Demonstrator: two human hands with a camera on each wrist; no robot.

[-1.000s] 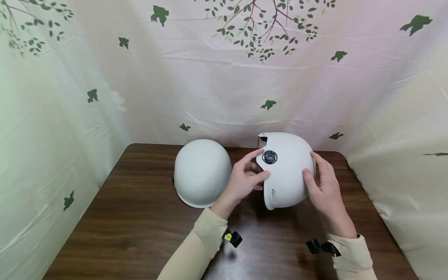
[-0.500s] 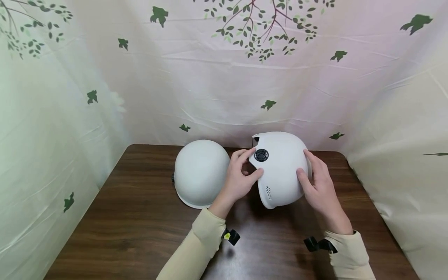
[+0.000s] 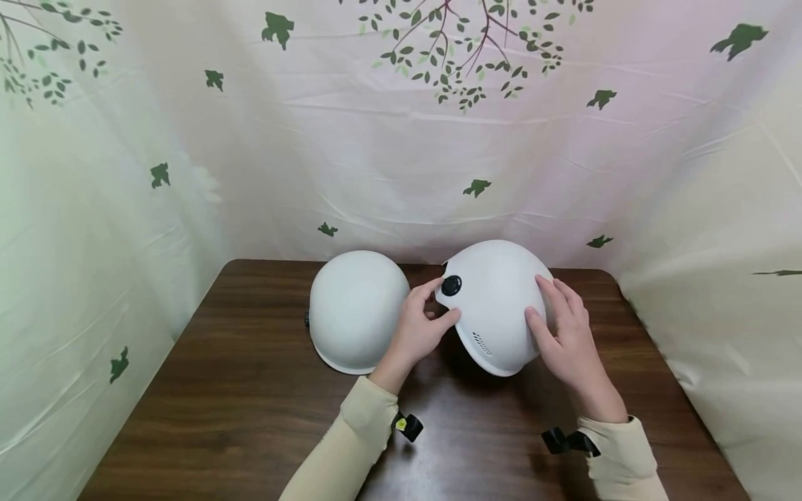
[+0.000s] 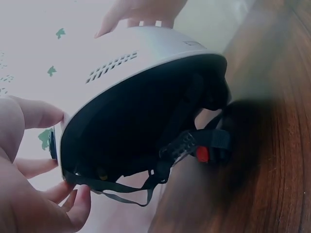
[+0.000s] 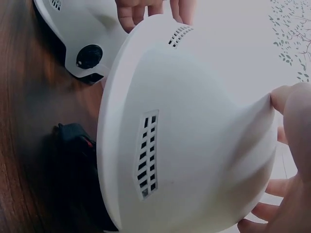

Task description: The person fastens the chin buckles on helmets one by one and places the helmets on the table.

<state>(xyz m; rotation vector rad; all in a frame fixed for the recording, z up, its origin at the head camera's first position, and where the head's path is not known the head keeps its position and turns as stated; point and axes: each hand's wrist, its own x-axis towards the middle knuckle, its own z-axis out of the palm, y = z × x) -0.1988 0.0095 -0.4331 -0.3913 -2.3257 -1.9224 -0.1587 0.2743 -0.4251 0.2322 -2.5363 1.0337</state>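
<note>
A white helmet [image 3: 495,306] is tilted over the right half of the table, its opening facing left and down. My left hand [image 3: 418,327] grips its left rim beside a round black knob [image 3: 451,285], thumb and fingers on either side of the edge. My right hand [image 3: 567,341] holds the shell from the right, fingers spread round its curve. In the left wrist view the dark inside shows, with black chin straps [image 4: 214,138] and a red buckle piece [image 4: 202,154] hanging out. Slotted vents [image 5: 147,155] face the right wrist camera.
A second white helmet [image 3: 357,309] rests dome up on the table, just left of my left hand. The dark wood table [image 3: 250,417] ends at a pale leaf-printed curtain [image 3: 401,153] behind, with curtains on both sides too.
Both hands have shifted the held helmet left, closer to the second helmet. It has turned and tipped, so more of its back and vents face up. The second helmet stays put.
</note>
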